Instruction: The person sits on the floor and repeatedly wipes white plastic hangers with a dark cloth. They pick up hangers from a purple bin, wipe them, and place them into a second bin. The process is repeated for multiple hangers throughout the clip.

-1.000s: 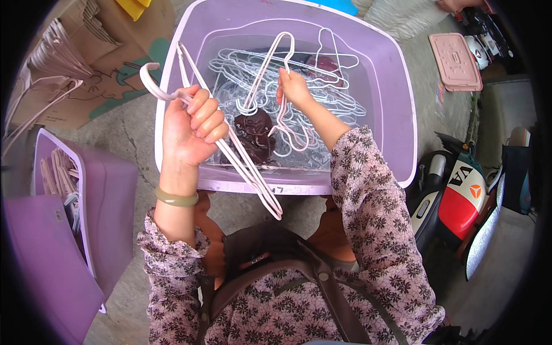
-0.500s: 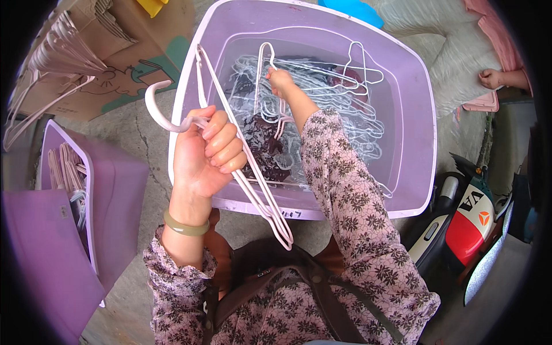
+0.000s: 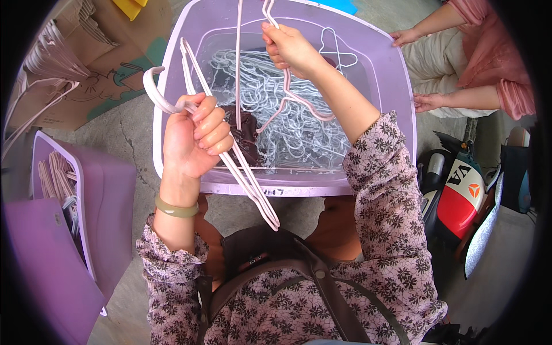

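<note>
My left hand (image 3: 192,135) grips a bundle of pale pink plastic hangers (image 3: 230,155) by their necks, hooks curling left, the bars running down toward my lap. My right hand (image 3: 290,46) is raised over the lilac tub (image 3: 397,86) and holds one more pink hanger (image 3: 287,100) by its hook, lifted clear of the pile. Inside the tub lies a heap of white and pink hangers (image 3: 287,129) in water, with a dark cloth (image 3: 244,135) near the front wall.
Another lilac bin (image 3: 86,195) with hangers stands at my left. Cardboard (image 3: 86,80) and more hangers lie at the upper left. Another person's hands (image 3: 422,100) rest beside the tub at the upper right. A red, white and black object (image 3: 460,195) sits at my right.
My right hand has risen from the pile in the tub, pulling one pink hanger up with it. The left hand keeps its bundle, shifted slightly right.
</note>
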{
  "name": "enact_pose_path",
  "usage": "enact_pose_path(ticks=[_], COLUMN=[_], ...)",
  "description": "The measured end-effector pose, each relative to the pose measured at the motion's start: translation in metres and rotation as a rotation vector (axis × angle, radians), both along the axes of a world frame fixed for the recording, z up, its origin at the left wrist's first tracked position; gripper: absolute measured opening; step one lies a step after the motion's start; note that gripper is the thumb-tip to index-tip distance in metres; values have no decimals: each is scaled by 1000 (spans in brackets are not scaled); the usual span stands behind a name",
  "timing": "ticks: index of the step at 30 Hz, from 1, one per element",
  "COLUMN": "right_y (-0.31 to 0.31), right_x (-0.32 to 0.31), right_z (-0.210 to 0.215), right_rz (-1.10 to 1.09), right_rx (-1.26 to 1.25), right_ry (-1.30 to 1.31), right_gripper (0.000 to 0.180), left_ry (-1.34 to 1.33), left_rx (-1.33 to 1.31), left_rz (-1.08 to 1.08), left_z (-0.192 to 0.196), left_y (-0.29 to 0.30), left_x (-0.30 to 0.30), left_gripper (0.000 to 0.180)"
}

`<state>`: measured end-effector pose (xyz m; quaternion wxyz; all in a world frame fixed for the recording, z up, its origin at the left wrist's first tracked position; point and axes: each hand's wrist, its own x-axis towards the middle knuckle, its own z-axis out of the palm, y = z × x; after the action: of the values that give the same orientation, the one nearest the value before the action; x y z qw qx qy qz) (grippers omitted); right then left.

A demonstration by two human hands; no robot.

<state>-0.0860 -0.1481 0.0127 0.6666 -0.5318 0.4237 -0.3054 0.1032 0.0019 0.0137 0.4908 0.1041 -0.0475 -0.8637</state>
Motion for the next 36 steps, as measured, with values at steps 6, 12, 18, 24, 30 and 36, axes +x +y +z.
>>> enact_pose_path(ticks=[6, 12, 18, 24, 30, 36], right_y=[23, 1, -5, -23, -26, -47], right_x=[-6, -20, -16, -4, -24, 15], right_z=[59, 57, 36, 24, -21, 19], right_rz=[10, -107, -189, -135, -279, -126], right_rx=[-221, 211, 148, 468, 438, 702], right_ry=[64, 156, 63, -76, 192, 91], right_gripper=[32, 31, 27, 19, 16, 25], left_ry=[45, 47, 65, 60, -2, -370], left_rx=[-21, 23, 1, -62, -18, 132], left_rz=[-94, -144, -186, -179, -147, -38], left_z=[-6, -11, -13, -11, -13, -13], left_y=[-7, -6, -5, -4, -10, -8], left_x=[-4, -14, -14, -11, -8, -30], left_gripper=[33, 31, 29, 29, 26, 41])
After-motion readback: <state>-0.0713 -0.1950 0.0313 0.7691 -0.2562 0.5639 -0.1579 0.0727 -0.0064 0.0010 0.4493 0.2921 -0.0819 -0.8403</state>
